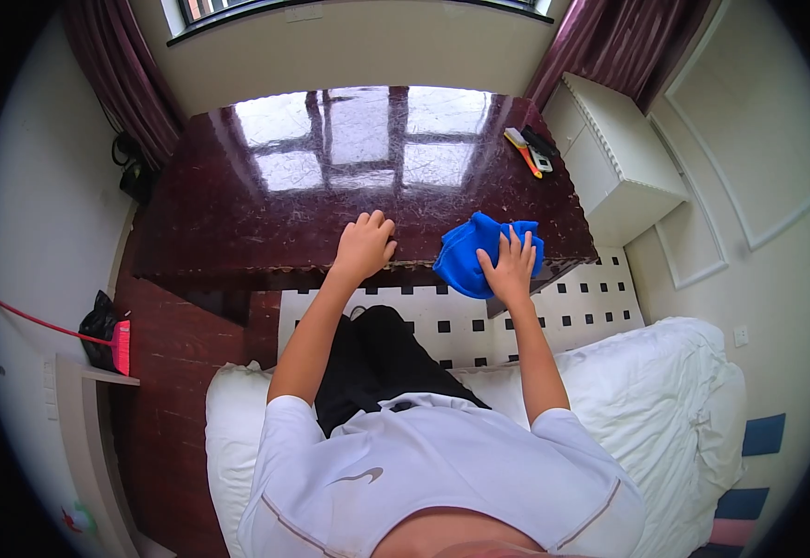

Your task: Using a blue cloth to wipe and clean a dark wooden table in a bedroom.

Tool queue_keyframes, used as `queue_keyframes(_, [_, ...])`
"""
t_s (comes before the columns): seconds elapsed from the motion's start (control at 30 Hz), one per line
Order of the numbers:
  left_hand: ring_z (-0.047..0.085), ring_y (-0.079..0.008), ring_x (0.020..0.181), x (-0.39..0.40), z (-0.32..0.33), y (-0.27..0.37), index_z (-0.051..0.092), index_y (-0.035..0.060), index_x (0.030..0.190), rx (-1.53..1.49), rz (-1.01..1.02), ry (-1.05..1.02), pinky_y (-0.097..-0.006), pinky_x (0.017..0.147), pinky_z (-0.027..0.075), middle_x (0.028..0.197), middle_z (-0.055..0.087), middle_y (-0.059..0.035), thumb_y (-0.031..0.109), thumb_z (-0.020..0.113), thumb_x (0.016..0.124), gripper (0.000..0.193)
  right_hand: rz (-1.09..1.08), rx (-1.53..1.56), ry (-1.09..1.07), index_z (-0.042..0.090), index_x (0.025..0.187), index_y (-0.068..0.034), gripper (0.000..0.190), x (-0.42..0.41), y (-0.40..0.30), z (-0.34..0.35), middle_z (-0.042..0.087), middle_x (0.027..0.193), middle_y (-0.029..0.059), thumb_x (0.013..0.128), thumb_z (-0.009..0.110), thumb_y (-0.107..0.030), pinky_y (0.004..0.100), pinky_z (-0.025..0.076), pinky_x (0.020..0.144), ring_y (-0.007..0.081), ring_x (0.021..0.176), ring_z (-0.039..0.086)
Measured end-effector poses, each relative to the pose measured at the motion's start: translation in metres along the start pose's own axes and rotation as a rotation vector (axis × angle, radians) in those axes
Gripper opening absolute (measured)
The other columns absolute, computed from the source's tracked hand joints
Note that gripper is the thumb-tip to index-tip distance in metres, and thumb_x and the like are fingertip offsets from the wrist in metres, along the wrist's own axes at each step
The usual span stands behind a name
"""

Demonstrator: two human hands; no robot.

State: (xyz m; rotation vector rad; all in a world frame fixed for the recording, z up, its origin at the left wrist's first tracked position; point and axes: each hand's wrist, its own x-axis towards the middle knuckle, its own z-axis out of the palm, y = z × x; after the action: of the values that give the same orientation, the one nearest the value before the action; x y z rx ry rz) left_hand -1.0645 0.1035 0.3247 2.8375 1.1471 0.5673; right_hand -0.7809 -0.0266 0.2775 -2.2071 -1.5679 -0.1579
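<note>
My right hand (511,270) holds a bunched blue cloth (466,261), its fingers spread over the top. The cloth lies at the right part of the front edge of a glossy dark red wooden table (189,223), and part of it hangs past that edge. My left hand (366,240) is over the table near the front edge, left of the cloth. Its fingers are loosely curled and the thumb stands apart. Nothing shows in it, though its palm is hidden.
A brush with an orange and yellow handle (525,153) lies beside dark and white objects at the table's right. A white cabinet (628,188) adjoins the right side. Behind me is a bed with white bedding (628,390). A red broom (121,347) leans by a black bag (100,324).
</note>
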Motion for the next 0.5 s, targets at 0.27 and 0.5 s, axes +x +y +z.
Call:
queue_keyframes(0.27, [0.060, -0.0318, 0.105, -0.007, -0.025, 0.028, 0.059, 0.0090, 0.120, -0.115, -0.012, -0.096, -0.0442, 0.089, 0.049, 0.115, 0.059, -0.0118, 0.030, 0.065, 0.089, 0.038, -0.105, -0.125, -0.063, 0.043, 0.145, -0.011, 0.070, -0.002, -0.068, 0.017, 0.031, 0.154, 0.0238, 0.091, 0.052, -0.055, 0.0720, 0.008, 0.111, 0.0581, 0.142, 0.012])
queue_keyframes(0.5, [0.050, -0.0350, 0.118, -0.040, 0.025, 0.038, 0.055, 0.0018, 0.121, -0.293, 0.017, 0.151, -0.0450, 0.098, 0.044, 0.124, 0.054, -0.0148, 0.012, 0.060, 0.080, 0.043, -0.248, -0.034, -0.024, 0.045, 0.145, -0.016, 0.067, 0.001, -0.121, 0.040, 0.034, 0.152, 0.0214, 0.087, 0.057, -0.048, 0.0706, 0.009, 0.112, 0.0546, 0.143, 0.015])
